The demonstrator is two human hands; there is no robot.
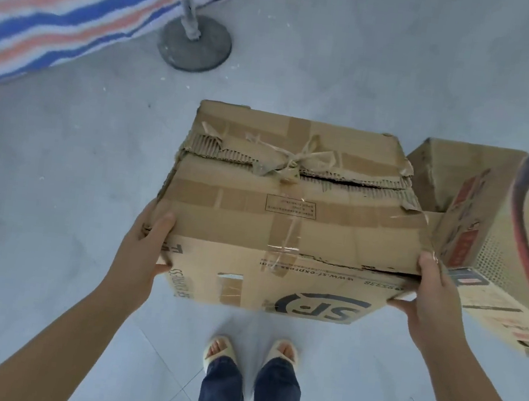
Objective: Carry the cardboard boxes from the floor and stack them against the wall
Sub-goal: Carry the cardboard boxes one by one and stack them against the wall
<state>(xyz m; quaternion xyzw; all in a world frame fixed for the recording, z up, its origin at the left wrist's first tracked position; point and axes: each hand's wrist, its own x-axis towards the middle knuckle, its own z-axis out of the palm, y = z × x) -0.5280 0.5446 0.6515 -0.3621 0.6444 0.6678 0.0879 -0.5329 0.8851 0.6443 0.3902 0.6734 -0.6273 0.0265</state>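
Observation:
A worn brown cardboard box (293, 204) with torn tape on its lid and an SF logo on its near side is held in front of me above the grey floor. My left hand (143, 251) grips its near left corner, thumb on the lid. My right hand (429, 296) grips the near right corner in the same way. A second cardboard box (501, 231) with red and dark print lies tilted just to the right, close to the held box.
A round grey stand base (194, 44) with a pole rises at the far left-centre. A blue, white and orange striped tarp (54, 1) covers the far left floor. My feet in pale sandals (250, 350) stand below the box.

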